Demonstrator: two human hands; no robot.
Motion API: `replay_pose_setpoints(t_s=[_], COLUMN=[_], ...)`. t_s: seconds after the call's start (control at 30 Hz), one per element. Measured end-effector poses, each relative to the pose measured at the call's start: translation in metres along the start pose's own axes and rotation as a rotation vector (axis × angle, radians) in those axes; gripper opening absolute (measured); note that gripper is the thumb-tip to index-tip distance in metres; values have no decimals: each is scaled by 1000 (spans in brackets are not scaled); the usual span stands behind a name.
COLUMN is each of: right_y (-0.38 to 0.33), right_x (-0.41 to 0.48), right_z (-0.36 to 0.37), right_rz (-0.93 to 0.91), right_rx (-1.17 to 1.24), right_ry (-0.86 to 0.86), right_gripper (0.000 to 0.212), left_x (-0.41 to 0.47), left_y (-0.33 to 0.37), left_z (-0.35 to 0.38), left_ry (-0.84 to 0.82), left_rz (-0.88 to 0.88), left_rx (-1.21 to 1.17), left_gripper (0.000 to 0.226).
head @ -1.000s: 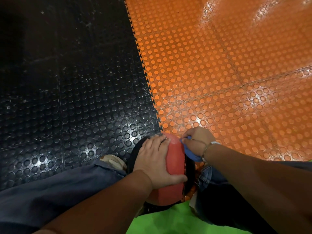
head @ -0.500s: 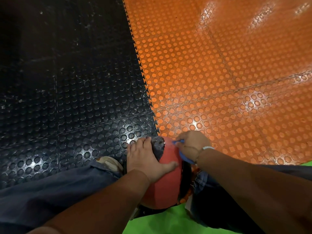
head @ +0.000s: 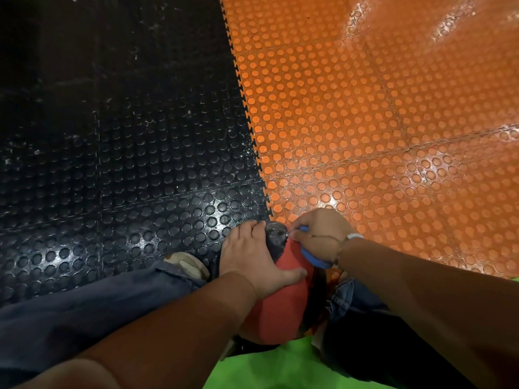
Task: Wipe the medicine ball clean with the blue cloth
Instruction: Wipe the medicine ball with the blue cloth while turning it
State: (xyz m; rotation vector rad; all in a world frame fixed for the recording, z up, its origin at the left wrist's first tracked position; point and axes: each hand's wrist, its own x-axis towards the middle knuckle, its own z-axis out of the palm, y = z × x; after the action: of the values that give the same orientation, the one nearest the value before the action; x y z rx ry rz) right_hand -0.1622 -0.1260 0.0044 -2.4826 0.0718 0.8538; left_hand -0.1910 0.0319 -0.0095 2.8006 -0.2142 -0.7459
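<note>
Light is coming down from above and bouncing off the shiny floor. White glare spots are shining on the orange floor (head: 393, 136), mostly up at the far right. Smaller ones are glinting on the black floor (head: 112, 164) lower down. The far left corner is fading into dark. The floor lines are bending near the edges. The left hand (head: 247, 259), right hand (head: 320, 234) and blue cloth (head: 311, 256) are looking sharp, but the arms (head: 421, 304) close by are looking soft and dark.
</note>
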Motion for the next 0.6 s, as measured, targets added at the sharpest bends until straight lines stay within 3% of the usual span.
replay_pose_setpoints(t_s=[0.07, 0.23, 0.43, 0.6], right_y=[-2, -3, -9, -5], right_x=[-2, 10, -6, 11], right_z=[-2, -7, -8, -7], right_rz=[-76, 31, -140, 32], right_rx=[-19, -42, -46, -85], right_ry=[-47, 19, -97, 3], right_gripper=[18, 16, 16, 18], left_x=[0, 4, 0, 0], left_y=[-2, 6, 2, 10], left_z=[-1, -4, -3, -2], left_ry=[-8, -32, -33, -19], left_rz=[4, 32, 37, 47], left_rx=[-2, 12, 2, 27], left_gripper=[117, 115, 115, 115])
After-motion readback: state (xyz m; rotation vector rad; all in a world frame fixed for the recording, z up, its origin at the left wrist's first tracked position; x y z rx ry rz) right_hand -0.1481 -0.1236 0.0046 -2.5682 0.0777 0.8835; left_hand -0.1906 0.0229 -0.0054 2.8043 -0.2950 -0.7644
